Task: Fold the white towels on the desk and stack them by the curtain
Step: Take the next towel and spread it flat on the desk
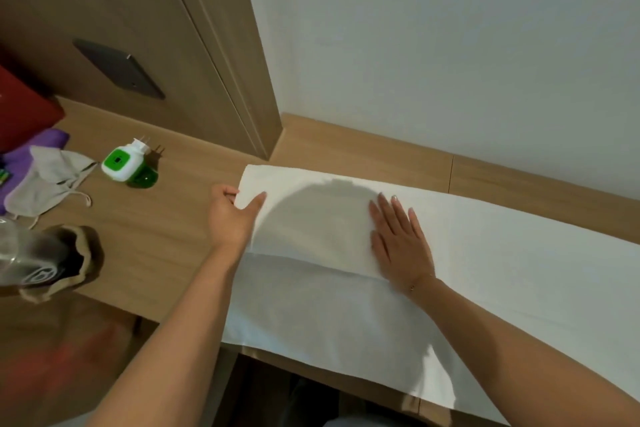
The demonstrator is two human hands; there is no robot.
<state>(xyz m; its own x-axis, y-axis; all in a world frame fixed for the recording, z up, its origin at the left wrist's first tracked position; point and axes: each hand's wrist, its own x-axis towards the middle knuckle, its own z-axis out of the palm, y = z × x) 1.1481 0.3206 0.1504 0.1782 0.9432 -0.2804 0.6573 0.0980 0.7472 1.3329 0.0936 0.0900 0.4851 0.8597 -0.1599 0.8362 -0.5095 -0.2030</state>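
1 white rectangular cloth towel (346, 305) lies spread on the light wooden desk (166, 236) at centre frame, its near edge hanging over the desk front at the bottom. A folded-over layer (311, 218) sits on its upper left part. Left hand (232, 215) pinches the left edge of that layer, thumb on top, fingers curled underneath. Right hand (398, 239) presses flat on the layer, fingers straight and slightly spread. Judgement: first fold in progress; further folds and stacking remain. No curtain or finished stack visible. At left of frame: green-and-white plug-in device (124, 165), grey drawstring pouch (52, 180), purple cloth (38, 149).
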